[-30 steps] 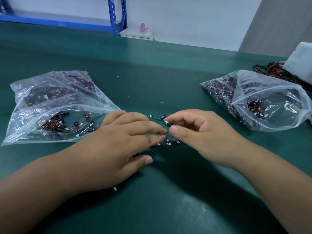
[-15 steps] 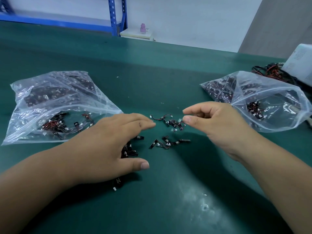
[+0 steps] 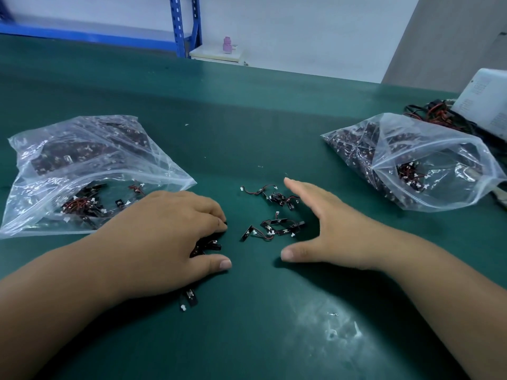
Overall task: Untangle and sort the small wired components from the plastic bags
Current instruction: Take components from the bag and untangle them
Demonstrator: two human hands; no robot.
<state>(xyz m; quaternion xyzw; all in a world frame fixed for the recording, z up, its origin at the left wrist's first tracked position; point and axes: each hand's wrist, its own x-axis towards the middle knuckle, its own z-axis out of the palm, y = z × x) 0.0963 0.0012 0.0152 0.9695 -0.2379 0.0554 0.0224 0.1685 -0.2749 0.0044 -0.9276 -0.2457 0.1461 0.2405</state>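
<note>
Left hand (image 3: 164, 237) is palm down on the mat (image 3: 247, 119), fingers bent over a small clump of components (image 3: 207, 246), thumb stretched flat toward the middle. Whether it actually grips any of them, I cannot tell. One stray piece (image 3: 189, 298) lies just beside its wrist.

Right hand (image 3: 343, 231) stands on its edge, wide open, fingers straight, thumb spread low, holding nothing. It sits just right of the loose pile (image 3: 277, 229), black bits with thin red and black wires and white plugs, with a second tangle (image 3: 274, 196) a little farther out.

Beyond the left hand lies the left bag (image 3: 82, 171), clear plastic, more wired pieces inside, its near edge touching the knuckles. Well off to the right, the right bag (image 3: 411, 160) gapes open toward the hand. Behind it, a knot of cables (image 3: 430, 113) and a white box (image 3: 482, 100). Past the mat, a blue rack (image 3: 183, 23).
</note>
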